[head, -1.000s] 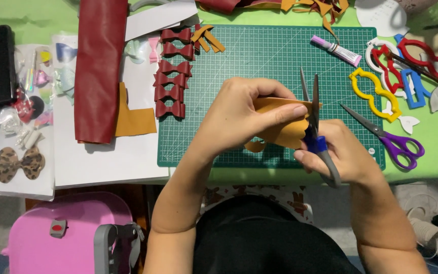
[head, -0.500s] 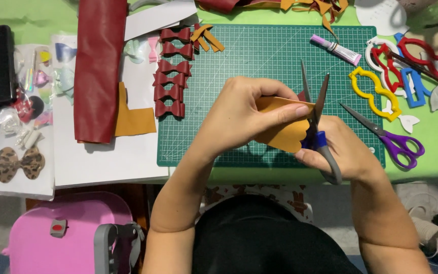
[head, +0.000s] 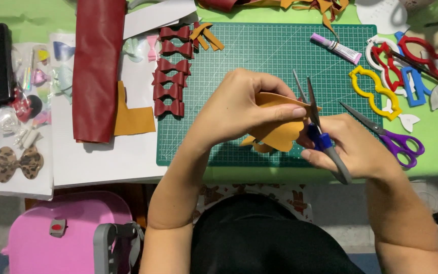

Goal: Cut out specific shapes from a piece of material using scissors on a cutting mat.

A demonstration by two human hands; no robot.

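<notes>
My left hand [head: 242,109] pinches a mustard-yellow leather piece [head: 279,133] above the green cutting mat [head: 259,56]. My right hand [head: 353,147] grips blue-and-grey scissors [head: 316,127], blades pointing away from me and nearly closed against the right edge of the leather piece. A small yellow offcut [head: 260,147] lies on the mat just below the held piece.
Several dark red leather bows [head: 169,86] line the mat's left side. A red leather roll [head: 97,66] and a yellow scrap [head: 133,119] lie on white paper. Purple scissors [head: 394,139], coloured templates [head: 376,91] and a glue tube [head: 336,48] sit right. A pink case [head: 62,238] stands below.
The scissor blades were spread half a second ago and have closed on the leather piece's edge. Both hands stay in nearly the same place.
</notes>
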